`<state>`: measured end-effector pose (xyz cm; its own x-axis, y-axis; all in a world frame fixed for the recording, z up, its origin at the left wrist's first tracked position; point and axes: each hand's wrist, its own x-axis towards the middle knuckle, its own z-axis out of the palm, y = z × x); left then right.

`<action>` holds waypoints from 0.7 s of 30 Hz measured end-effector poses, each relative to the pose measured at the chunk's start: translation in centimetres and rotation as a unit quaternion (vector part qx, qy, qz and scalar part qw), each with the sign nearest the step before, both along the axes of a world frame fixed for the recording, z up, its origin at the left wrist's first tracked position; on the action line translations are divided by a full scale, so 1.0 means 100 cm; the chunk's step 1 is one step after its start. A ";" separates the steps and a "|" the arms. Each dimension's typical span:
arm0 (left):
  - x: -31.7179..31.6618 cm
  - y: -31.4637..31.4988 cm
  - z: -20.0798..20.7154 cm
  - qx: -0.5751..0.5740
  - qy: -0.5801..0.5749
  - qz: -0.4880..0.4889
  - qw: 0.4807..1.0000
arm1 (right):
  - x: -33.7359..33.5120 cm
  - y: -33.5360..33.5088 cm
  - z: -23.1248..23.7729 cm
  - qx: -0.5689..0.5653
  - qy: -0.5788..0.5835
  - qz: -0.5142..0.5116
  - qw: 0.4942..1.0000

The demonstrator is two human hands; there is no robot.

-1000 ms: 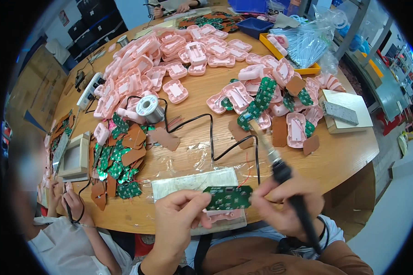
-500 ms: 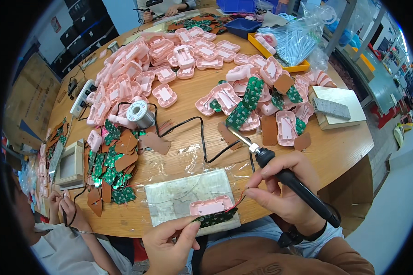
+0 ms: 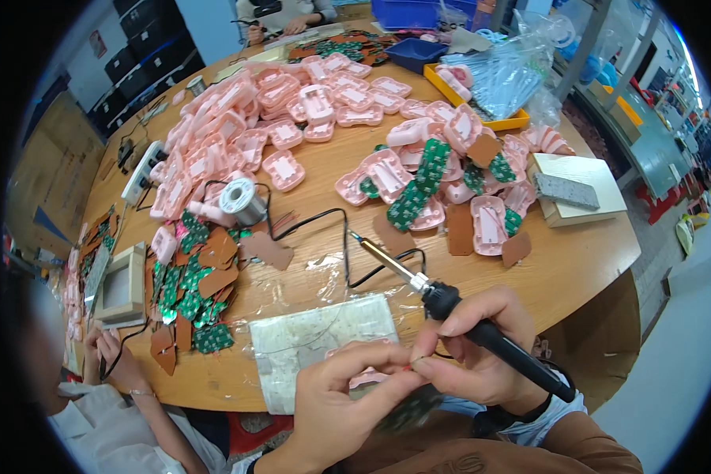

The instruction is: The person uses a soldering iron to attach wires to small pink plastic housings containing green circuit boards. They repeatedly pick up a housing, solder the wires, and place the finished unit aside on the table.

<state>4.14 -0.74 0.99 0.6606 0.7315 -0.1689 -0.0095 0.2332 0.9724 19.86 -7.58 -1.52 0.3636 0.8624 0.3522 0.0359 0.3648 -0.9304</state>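
While the right hand (image 3: pixel 475 349) carries a soldering iron (image 3: pixel 498 338) with a black handle, its thumb and forefinger come together beside those of the left hand (image 3: pixel 363 395), and a short red wire (image 3: pixel 408 367) shows where the fingertips meet. The green circuit board (image 3: pixel 411 408) lies directly below this meeting point, on the wearer's side of it and off the tabletop (image 3: pixel 565 270). The left hand is the nearer one: it appears closed on the board beneath its thumb, although the exact grip is hidden. Blur and overlap leave the board's long axis uncertain.

The iron's long axis runs obliquely from lower right to upper left, so that its metal tip points away from the wearer and stands well apart from board and wire. Its handle crosses the right hand, whose fingers point leftward; the left hand's fingers point rightward, with the back of the hand turned upward and the thumb extended.

Behind the left hand, a pink plastic shell (image 3: pixel 365 378), largely covered, rests on the pale work mat (image 3: pixel 284 347). Farther off stands the solder spool (image 3: pixel 242 202), beyond the mat's far edge.
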 end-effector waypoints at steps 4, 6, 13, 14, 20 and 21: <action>0.000 -0.005 0.001 0.014 0.055 0.060 0.997 | 0.003 -0.002 -0.005 -0.003 -0.013 -0.002 1.000; -0.006 -0.006 0.004 0.094 0.095 0.036 0.990 | 0.007 -0.004 -0.007 0.006 -0.051 0.000 0.999; -0.024 -0.015 -0.008 0.272 0.292 0.008 0.917 | 0.040 -0.040 -0.021 0.021 -0.145 -0.022 0.989; -0.022 -0.016 -0.017 0.320 0.300 0.024 0.898 | 0.044 -0.045 -0.024 0.017 -0.173 -0.018 0.985; -0.009 -0.018 -0.065 0.374 0.294 0.087 0.875 | 0.050 -0.058 -0.034 0.014 -0.207 -0.003 0.978; -0.009 -0.017 -0.066 0.374 0.295 0.085 0.875 | 0.049 -0.060 -0.034 0.004 -0.201 0.010 0.979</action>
<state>3.21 -2.49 -5.65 0.4901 0.8629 0.1235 0.5731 -0.4257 0.7002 24.76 -13.54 -4.95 0.1773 0.8644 0.4705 0.3919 0.3765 -0.8394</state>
